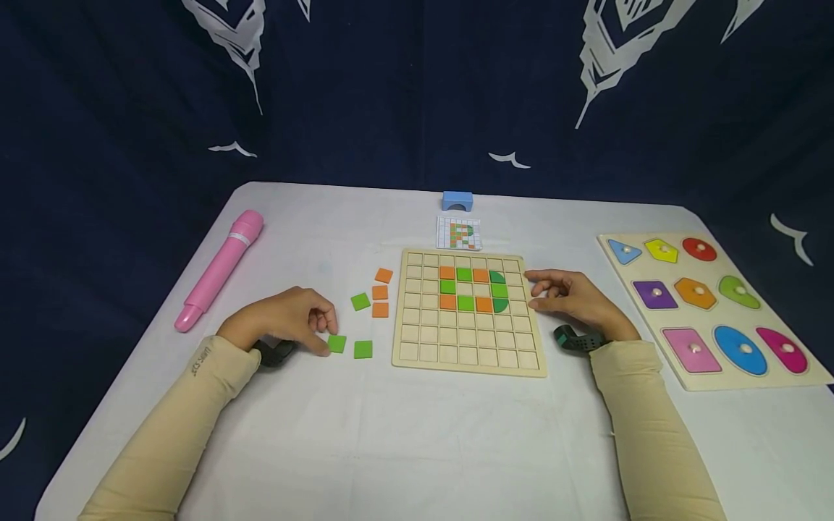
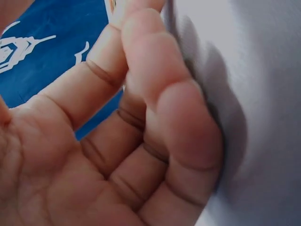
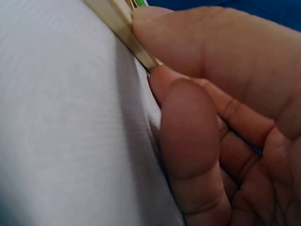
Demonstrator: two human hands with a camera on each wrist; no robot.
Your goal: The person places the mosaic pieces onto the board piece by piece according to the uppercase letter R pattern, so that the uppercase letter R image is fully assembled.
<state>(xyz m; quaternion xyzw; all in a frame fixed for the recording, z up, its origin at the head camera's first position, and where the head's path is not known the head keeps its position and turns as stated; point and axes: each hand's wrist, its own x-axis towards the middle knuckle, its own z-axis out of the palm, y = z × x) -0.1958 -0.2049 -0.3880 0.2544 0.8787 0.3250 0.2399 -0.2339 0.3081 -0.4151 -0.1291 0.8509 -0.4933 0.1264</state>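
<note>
My left hand [image 1: 283,318] is low over the left of the table. Thumb and index finger pinch the near side of a green square tile [image 1: 337,344] lying flat; in the left wrist view the curled fingers [image 2: 188,122] hide it. My right hand [image 1: 573,297] touches the right edge of a wooden grid board [image 1: 430,354] with thumb and index fingertips spread along it. The right wrist view has the thumb [image 3: 202,42] against the board's rim [image 3: 127,35], other fingers curled beneath. Orange and green tiles on the board form a closed loop, with two rounded dark-green pieces [image 1: 497,277] at its right.
Left of the board lie two more green tiles [image 1: 363,349] and three orange tiles [image 1: 381,310]. Behind it are a pattern card [image 1: 459,233] and a blue arch block [image 1: 457,200]. A pink microphone-shaped stick [image 1: 221,268] lies far left, a knobbed shape puzzle [image 1: 706,311] far right.
</note>
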